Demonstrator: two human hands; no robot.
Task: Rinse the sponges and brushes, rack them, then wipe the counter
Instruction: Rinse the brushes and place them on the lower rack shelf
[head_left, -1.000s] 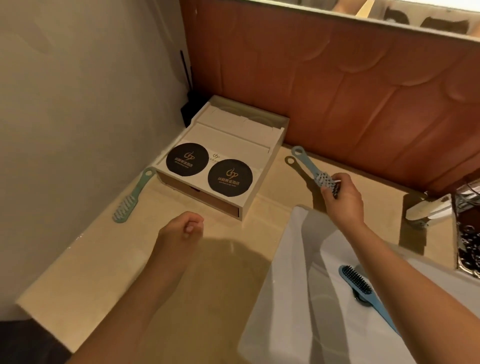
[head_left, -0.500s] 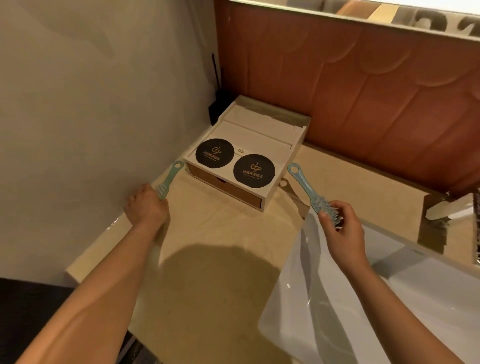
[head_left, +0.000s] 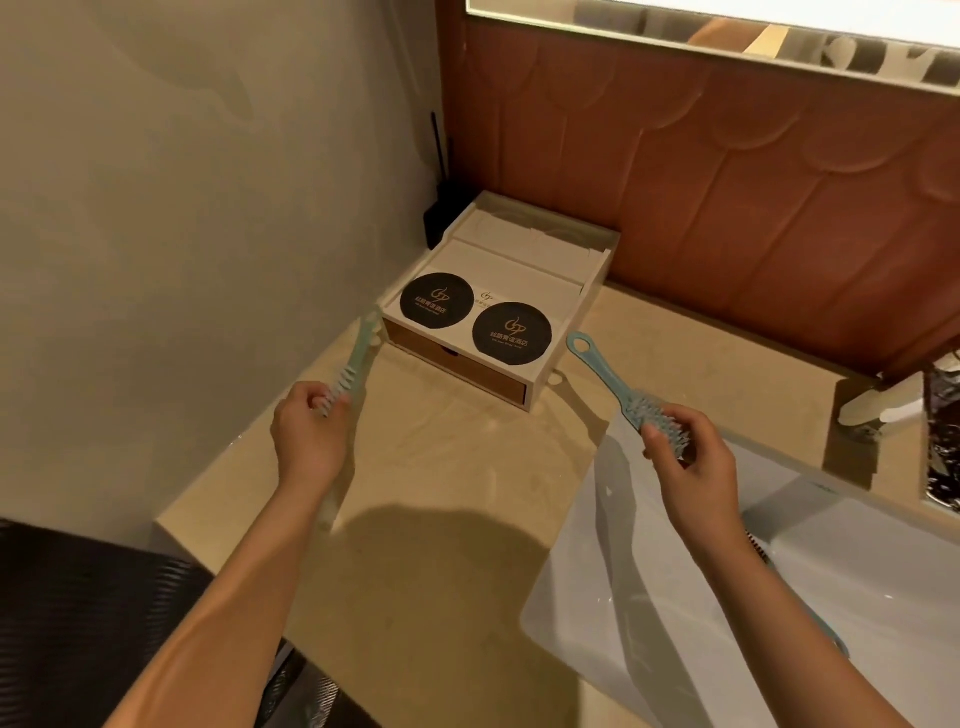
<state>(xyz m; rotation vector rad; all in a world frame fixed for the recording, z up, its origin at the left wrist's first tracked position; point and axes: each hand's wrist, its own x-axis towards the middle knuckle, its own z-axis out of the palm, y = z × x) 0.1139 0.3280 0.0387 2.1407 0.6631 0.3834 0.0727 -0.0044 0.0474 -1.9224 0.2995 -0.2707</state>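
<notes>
Gripping left hand (head_left: 306, 441): fingers round green brush (head_left: 355, 358), bristle end.
Right hand (head_left: 691, 462): clenched round blue brush (head_left: 602, 374) head.
Handling: light, stiff, likely slippery; take handles.

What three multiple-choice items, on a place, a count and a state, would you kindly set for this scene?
1. Where on the counter does the box stand? A front edge; B back corner; C middle.
2. How many black discs lie on the box? A two; B three; C four.
3. What is the left hand doing? A resting open; B making an empty fist; C gripping a brush.
Answers: B, it sits at the counter's far left end; A, two round discs show on its top; C, the fingers curl round the brush's bristle end.
</notes>
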